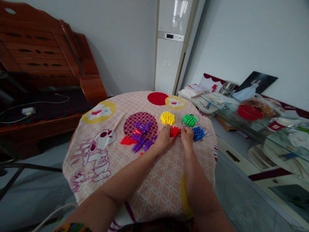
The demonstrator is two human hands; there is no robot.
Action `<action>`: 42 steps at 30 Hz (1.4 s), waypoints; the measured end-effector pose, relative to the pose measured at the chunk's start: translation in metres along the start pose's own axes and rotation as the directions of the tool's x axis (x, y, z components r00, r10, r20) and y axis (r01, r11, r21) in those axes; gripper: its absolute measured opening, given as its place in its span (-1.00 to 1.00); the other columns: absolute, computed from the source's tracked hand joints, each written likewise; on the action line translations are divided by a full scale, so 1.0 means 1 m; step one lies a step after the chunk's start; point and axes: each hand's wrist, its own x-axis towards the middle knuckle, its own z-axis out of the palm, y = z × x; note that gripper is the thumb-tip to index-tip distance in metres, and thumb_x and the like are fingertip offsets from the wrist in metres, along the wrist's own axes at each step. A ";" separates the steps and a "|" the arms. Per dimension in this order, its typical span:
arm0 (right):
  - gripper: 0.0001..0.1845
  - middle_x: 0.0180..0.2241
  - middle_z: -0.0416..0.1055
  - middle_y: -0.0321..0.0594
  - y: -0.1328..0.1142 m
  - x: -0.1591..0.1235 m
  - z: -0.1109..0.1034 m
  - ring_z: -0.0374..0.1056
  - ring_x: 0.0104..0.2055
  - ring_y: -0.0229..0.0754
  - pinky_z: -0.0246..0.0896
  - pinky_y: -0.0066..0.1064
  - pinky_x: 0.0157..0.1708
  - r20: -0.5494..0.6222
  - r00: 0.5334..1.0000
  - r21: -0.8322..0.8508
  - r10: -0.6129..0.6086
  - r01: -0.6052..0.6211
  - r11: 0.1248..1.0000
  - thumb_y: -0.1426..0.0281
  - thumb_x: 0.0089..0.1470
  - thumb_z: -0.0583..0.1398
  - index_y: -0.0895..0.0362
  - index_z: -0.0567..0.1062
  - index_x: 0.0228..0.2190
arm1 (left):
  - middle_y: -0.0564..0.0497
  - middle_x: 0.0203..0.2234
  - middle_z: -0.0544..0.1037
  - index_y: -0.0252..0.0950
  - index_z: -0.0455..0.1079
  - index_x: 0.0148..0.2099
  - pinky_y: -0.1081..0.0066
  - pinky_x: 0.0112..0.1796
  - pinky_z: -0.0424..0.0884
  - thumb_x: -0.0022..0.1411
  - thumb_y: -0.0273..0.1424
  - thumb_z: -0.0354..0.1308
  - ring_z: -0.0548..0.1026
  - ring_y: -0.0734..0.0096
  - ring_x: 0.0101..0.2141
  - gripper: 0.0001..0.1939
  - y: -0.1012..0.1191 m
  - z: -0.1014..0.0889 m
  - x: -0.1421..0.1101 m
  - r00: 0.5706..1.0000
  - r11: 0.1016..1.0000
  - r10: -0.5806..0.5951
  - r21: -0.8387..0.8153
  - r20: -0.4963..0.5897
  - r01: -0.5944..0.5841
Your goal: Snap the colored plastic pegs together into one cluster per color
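Observation:
Between my two hands a small cluster of red plastic pieces [174, 131] stands on the cloth-covered round table. My left hand [163, 138] curls around the cluster's left side, its fingers pressed against it. My right hand [186, 136] is pinched closed at the right side of the cluster; what its fingertips hold is hidden. Behind them are a yellow cluster [167, 118] and a green one [189, 120]. A blue cluster [198, 133] sits beside my right hand. Loose purple pieces [139, 144] and red pieces [127, 140] lie to the left, some hidden by my left forearm.
The patterned tablecloth [96, 190] drapes over the table edge. On the right stands a glass-topped cabinet [231, 106] with papers, a red bowl [250, 112] and bags. A wooden bench [41, 58] is at the left, a tall white air conditioner [169, 64] behind.

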 end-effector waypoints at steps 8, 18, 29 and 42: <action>-0.64 -0.64 0.40 -0.22 0.002 0.002 -0.002 0.31 -0.52 -0.16 0.13 -0.42 -0.49 0.008 1.000 -0.011 0.014 -0.014 1.000 0.24 0.10 0.06 0.12 0.46 -0.61 | -0.09 -0.23 0.47 -0.28 0.24 -0.16 0.32 -0.22 0.38 0.06 -0.48 0.22 0.46 0.27 -0.23 -0.71 -0.001 -0.006 -0.001 1.000 1.000 0.009 -0.004 -0.007 -0.009; -0.65 -0.68 0.39 -0.25 0.000 0.001 -0.001 0.33 -0.61 -0.17 0.14 -0.42 -0.56 0.034 0.994 0.051 0.105 -0.107 0.993 0.22 0.08 0.07 0.12 0.42 -0.61 | -0.03 -0.36 0.58 -0.33 0.49 -0.23 0.40 -0.28 0.34 0.08 -0.48 0.20 0.49 0.34 -0.34 -0.84 -0.047 -0.143 0.006 0.989 0.960 -0.065 0.277 0.133 0.025; -0.66 -0.68 0.37 -0.28 -0.007 0.000 -0.004 0.30 -0.66 -0.23 0.12 -0.45 -0.62 0.026 0.991 0.049 0.132 -0.133 0.990 0.25 0.06 0.08 0.12 0.39 -0.65 | 0.05 -0.45 0.58 -0.26 0.51 -0.33 0.49 -0.41 0.31 -0.16 -0.51 0.31 0.49 0.37 -0.41 -0.77 -0.129 -0.178 -0.025 0.850 0.957 -0.265 0.234 0.455 0.173; -0.58 -0.58 0.49 -0.16 -0.009 -0.002 -0.006 0.28 -0.64 -0.22 0.14 -0.42 -0.57 -0.161 0.980 0.072 0.117 -0.106 0.992 0.15 0.08 0.05 0.21 0.54 -0.46 | 0.02 -0.43 0.56 -0.35 0.45 -0.17 0.46 -0.36 0.37 0.14 -0.39 0.16 0.48 0.44 -0.42 -0.80 -0.064 -0.159 -0.007 0.988 0.990 -0.132 -0.051 -0.078 0.128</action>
